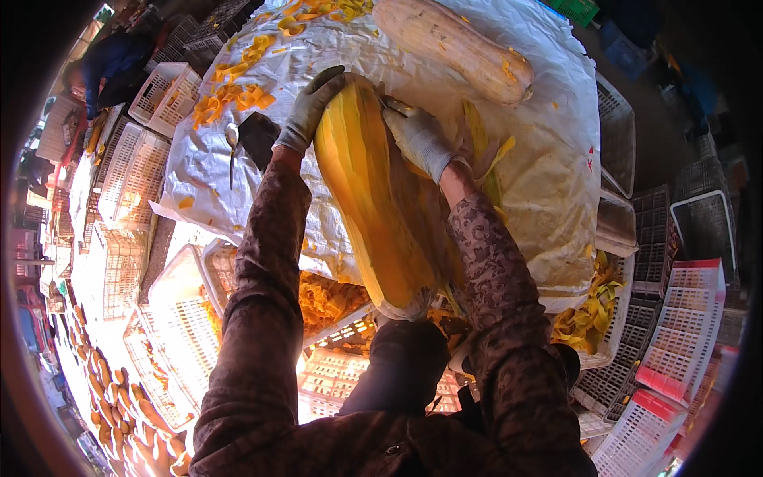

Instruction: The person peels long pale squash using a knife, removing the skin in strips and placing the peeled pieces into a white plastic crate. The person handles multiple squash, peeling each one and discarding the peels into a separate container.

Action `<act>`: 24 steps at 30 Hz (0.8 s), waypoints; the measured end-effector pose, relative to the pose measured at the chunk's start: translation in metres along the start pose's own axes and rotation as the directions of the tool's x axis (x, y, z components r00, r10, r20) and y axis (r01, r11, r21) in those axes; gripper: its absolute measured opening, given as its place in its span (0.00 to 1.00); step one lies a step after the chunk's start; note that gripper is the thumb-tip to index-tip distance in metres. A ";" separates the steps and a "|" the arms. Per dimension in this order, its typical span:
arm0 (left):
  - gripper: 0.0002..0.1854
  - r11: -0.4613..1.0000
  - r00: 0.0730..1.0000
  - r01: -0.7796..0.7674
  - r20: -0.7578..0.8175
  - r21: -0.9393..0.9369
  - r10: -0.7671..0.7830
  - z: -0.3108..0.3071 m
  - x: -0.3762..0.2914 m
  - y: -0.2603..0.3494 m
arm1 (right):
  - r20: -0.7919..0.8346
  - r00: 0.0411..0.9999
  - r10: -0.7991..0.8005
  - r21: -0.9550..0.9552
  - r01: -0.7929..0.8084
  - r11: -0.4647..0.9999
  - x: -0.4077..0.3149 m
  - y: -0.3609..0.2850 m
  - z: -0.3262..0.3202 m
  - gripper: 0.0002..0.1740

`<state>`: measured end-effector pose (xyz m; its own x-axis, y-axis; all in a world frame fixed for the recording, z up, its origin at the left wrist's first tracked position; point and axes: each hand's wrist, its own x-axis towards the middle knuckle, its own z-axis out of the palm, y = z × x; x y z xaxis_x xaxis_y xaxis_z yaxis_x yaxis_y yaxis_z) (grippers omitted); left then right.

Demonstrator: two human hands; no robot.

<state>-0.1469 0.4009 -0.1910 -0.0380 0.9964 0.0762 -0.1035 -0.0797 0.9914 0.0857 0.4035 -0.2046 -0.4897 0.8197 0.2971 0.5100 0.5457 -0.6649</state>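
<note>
A long butternut-type squash lies lengthwise before me, its near end over the table's front edge. Much of its upper face is peeled to bright yellow-orange; paler skin shows on its right side. My left hand, in a grey-white work glove, grips the far left end. On the far right side, my gloved right hand is closed around a small tool, apparently a peeler, mostly hidden by the fingers. Strips of peel lie right of the squash, partly behind my right wrist.
An unpeeled squash rests farther back on the white plastic sheet. Left are a spoon, a dark block and peel scraps. Peel-filled crates stand below the table edge. Another person bends at far left.
</note>
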 end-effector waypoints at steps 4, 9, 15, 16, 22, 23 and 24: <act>0.27 1.000 1.000 -0.013 -0.012 0.013 0.013 -0.005 0.001 -0.002 | -0.154 0.976 -0.155 -0.243 0.115 0.963 -0.056 -0.020 -0.002 0.19; 0.27 0.997 0.998 -0.053 -0.024 0.062 0.054 0.003 0.003 -0.001 | 0.104 0.966 0.237 -0.128 -0.224 0.966 -0.095 -0.073 -0.029 0.22; 0.27 0.999 1.000 -0.014 0.013 -0.042 0.014 0.000 0.002 -0.008 | 0.275 0.947 0.166 -0.048 -0.159 0.986 -0.210 -0.102 -0.086 0.23; 0.26 0.999 1.000 -0.013 0.000 -0.037 0.013 -0.002 0.002 -0.006 | 0.329 0.923 0.200 0.013 -0.216 0.976 -0.222 -0.111 -0.104 0.23; 0.27 1.000 1.000 -0.021 -0.012 -0.010 0.021 0.000 0.006 -0.002 | 0.308 0.919 0.246 0.014 -0.263 0.965 -0.265 -0.110 -0.150 0.24; 0.27 1.000 1.000 -0.010 -0.012 -0.010 0.010 -0.001 0.003 -0.003 | 0.202 0.965 0.165 0.041 -0.176 0.984 -0.244 -0.098 -0.141 0.24; 0.27 1.000 1.000 -0.003 -0.010 -0.025 0.003 -0.002 0.004 -0.008 | 0.099 0.991 0.091 0.033 -0.095 0.995 -0.222 -0.090 -0.133 0.25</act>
<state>-0.1478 0.4052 -0.1985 -0.0480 0.9958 0.0782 -0.1278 -0.0838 0.9883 0.2426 0.1956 -0.1198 -0.5086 0.8449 0.1660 0.5308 0.4594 -0.7122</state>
